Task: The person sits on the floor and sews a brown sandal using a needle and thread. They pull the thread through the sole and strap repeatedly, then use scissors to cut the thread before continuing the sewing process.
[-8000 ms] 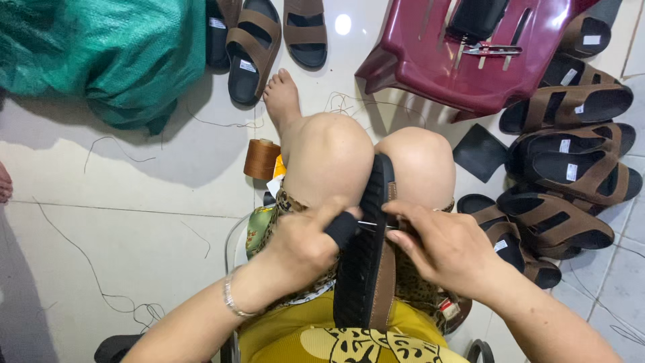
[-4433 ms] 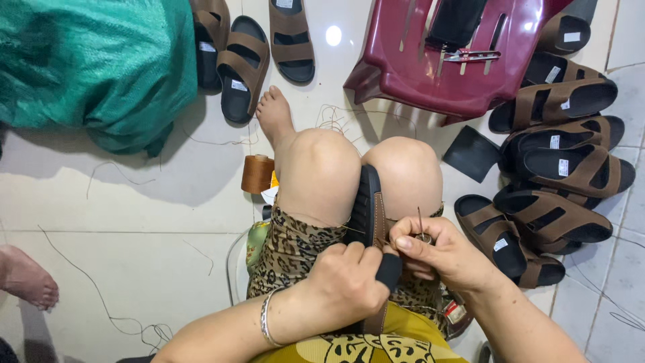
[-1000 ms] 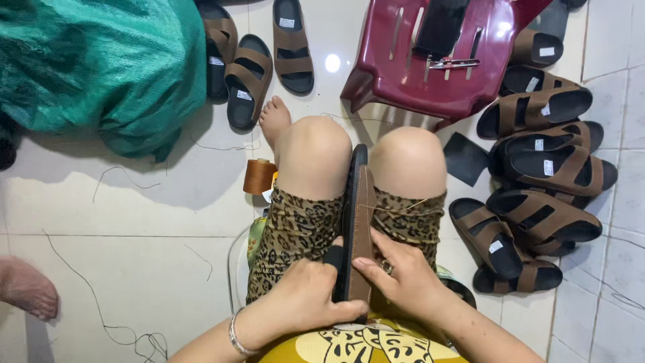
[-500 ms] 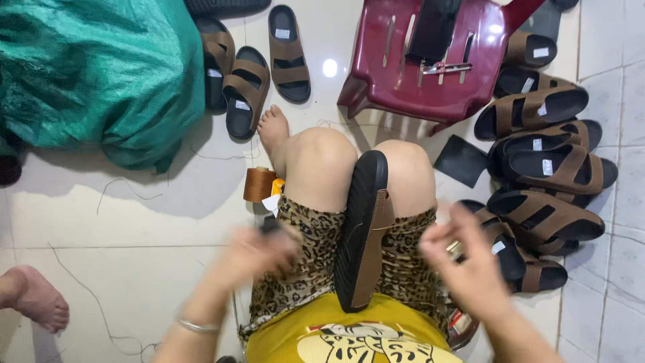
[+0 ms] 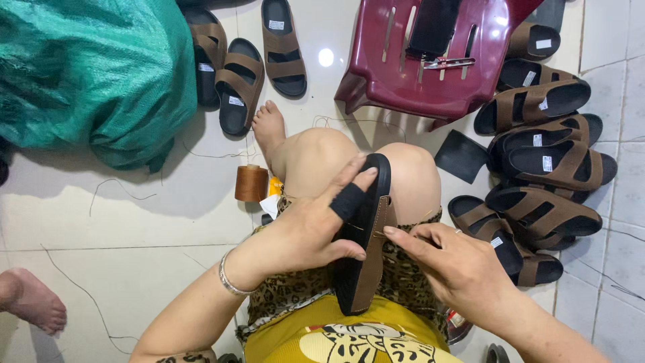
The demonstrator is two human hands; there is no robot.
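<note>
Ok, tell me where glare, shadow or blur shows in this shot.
Head view: a bright glare spot on the floor tile beside the maroon stool; soft shadow under the green bag; left hand, right hand and sandal sharp, no motion blur.

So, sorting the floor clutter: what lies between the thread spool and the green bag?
In the head view, only bare white tile with loose thread strands lies between the spool and green bag.

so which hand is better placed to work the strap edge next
Probably the right hand: its fingertips already pinch at the brown strap edge, while the left hand is occupied gripping the sandal steady between the knees.
</note>
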